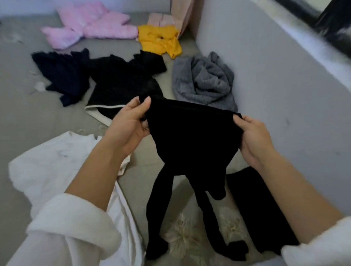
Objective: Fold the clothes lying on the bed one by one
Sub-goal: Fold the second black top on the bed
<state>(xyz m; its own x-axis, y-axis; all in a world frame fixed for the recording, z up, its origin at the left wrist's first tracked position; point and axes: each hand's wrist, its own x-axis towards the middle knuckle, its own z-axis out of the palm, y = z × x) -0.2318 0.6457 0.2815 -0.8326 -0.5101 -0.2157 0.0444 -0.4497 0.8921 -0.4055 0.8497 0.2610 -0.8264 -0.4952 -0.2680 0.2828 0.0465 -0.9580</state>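
I hold a pair of black tights [191,144] up over the grey bed [21,122] by the waistband. My left hand [128,126] pinches the waistband's left end and my right hand [254,138] grips its right end. The two legs hang down, and their feet touch the bed near the bottom of the view. A flat black garment [256,207] lies under my right forearm.
Unfolded clothes lie beyond: a black garment with white trim [125,83], a dark navy piece [63,75], a grey knit [206,82], a yellow top [159,40] and a pink jacket [91,24]. A white garment [56,165] lies at left. A grey wall [278,89] borders the bed at right.
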